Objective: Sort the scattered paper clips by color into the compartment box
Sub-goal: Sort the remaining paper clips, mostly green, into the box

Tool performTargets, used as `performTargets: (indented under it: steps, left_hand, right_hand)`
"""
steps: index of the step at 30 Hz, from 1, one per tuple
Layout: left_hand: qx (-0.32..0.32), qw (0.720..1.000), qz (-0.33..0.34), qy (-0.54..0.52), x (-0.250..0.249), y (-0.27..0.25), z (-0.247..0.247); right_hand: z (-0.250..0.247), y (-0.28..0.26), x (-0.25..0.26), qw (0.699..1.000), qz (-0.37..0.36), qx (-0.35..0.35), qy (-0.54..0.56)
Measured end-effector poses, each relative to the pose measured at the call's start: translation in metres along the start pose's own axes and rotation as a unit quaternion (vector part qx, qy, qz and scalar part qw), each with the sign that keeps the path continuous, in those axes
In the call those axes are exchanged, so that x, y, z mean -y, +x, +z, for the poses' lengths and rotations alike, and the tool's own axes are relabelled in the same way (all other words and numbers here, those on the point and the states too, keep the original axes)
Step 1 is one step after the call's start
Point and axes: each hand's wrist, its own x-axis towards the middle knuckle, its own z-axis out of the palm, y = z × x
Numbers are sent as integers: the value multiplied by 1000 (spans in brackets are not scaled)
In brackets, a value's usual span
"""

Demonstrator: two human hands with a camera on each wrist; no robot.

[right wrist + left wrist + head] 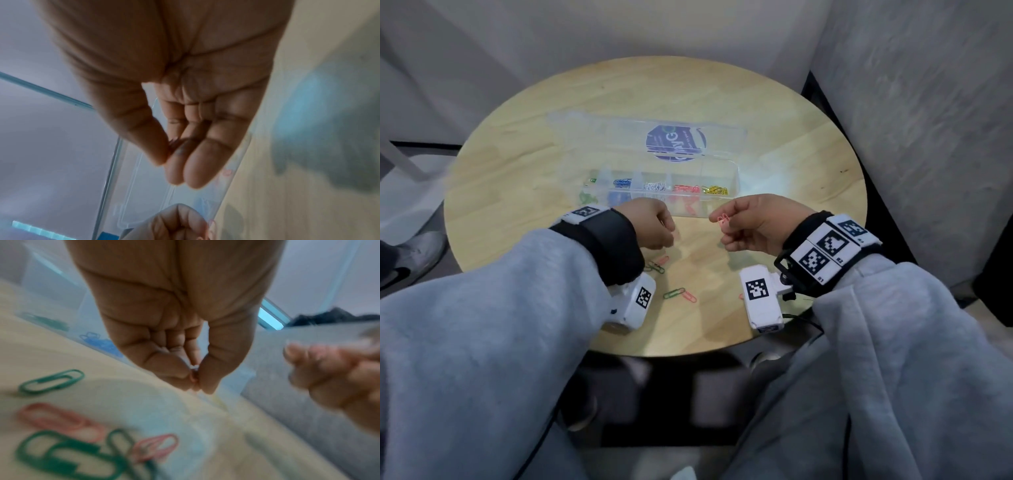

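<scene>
A clear compartment box (734,178) lies open mid-table, holding green, blue, white, red and yellow clips in separate cells. Just in front of it my right hand (717,219) pinches pink paper clips (723,220) between thumb and fingers; the right wrist view shows the thumb pressed to the fingers (180,162). My left hand (671,233) is curled, and its thumb and forefinger pinch a small pinkish clip (194,378). Loose green clips (674,293) (51,382) and pink clips (690,296) (59,421) lie on the table near the left wrist.
The round wooden table (517,178) stands against a grey sofa (928,120) on the right. The box's clear lid (619,130) lies flat behind the cells. One more pink clip (741,296) peeks out beside the right wrist camera. A shoe (417,253) is on the floor at left.
</scene>
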Motion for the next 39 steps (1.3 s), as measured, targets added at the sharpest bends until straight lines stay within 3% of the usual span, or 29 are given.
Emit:
performTargets:
  steps: [6,9,12,15,17,18,20,23,27,31,34,36,39]
  left_hand:
    - [60,953,-57,-290,-1,-10,-17]
    - [80,926,-76,-361,1,-14,-23]
    - [101,920,-88,-368,1,-19,-23]
    - [98,952,-95,-274,-5,-21,-17]
    - [102,989,-53,-89,-11,-24,-11]
    - [106,994,-16,22,-15,-26,-6]
    - [101,980,43,165,-22,-31,3]
    - [125,951,59,277,-29,-36,23]
    - [129,919,86,363,-30,-35,42]
    - [139,913,82,375,-30,-31,41]
    - [126,939,58,315,-25,-31,35]
    - [119,972,36,202,-16,-28,25]
    - [118,993,27,-7,-6,-25,2]
  right_hand:
    - [1,2,1,997,46,-44,34]
    - [0,2,2,996,60,-41,-49]
    - [-5,1,1,979,70,-39,-186]
    - [-4,-4,-1,918,95,-25,-385]
    - [4,-7,-3,874,117,-6,-471]
    - [7,-8,-6,856,122,3,-502]
    - [14,-7,-9,812,136,18,-567]
    - [17,-2,-19,746,176,43,-641]
    - [18,5,-31,710,188,41,-677]
    - [12,16,-36,710,174,10,-683]
    - [-6,35,-51,688,172,3,-705]
    - [1,23,-38,730,169,5,-663]
    - [10,3,-8,834,160,-18,-528]
